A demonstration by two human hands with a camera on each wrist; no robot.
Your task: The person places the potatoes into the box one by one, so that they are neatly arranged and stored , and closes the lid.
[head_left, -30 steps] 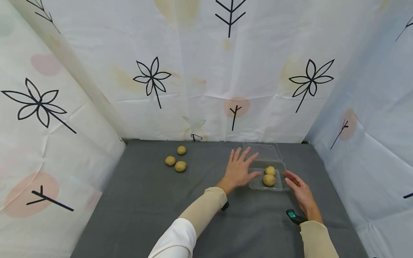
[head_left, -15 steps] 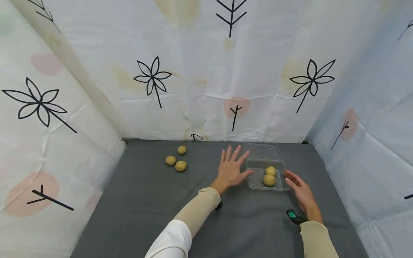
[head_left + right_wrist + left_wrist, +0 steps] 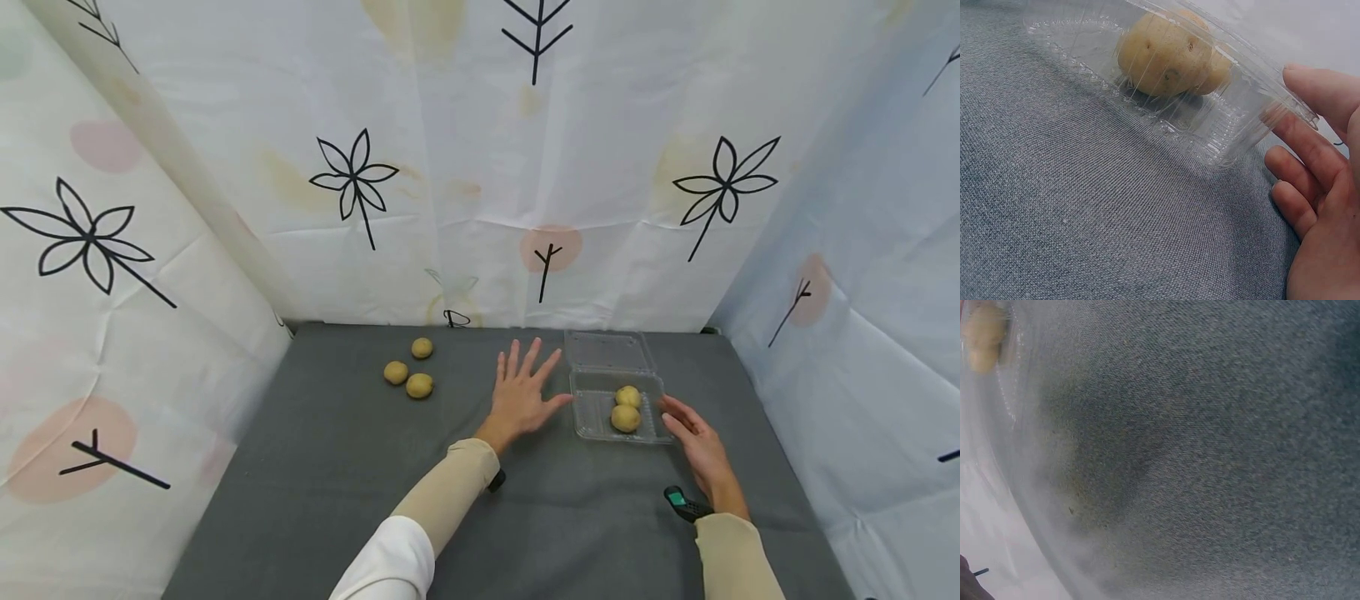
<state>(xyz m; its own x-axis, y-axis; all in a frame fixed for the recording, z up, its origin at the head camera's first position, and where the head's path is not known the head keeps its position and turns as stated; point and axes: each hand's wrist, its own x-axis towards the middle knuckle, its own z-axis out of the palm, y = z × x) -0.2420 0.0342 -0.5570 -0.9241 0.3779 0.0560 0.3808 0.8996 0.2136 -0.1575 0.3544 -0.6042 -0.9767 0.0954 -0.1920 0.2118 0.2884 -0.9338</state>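
A clear plastic clamshell container (image 3: 592,427) lies with its lid (image 3: 609,350) folded back toward the wall. Two potatoes (image 3: 626,418) sit together in its right half. My right hand (image 3: 701,446) holds the container's right edge; in the right wrist view the thumb (image 3: 1319,90) is over the rim and a fingertip is against the outer side wall. My left hand (image 3: 519,400), fingers spread and holding nothing, is over the table just left of the container. Three more potatoes (image 3: 419,386) lie farther left, apart from that hand.
A dark grey cloth (image 3: 337,483) covers the table. Patterned white curtains (image 3: 480,183) stand behind it and along both sides. The left wrist view shows mostly cloth, with blurred potatoes (image 3: 985,337) at its upper left corner.
My left hand has moved left, from over the container's left side to beside it, fingers still spread. The right hand, the container and all the potatoes have stayed in place.
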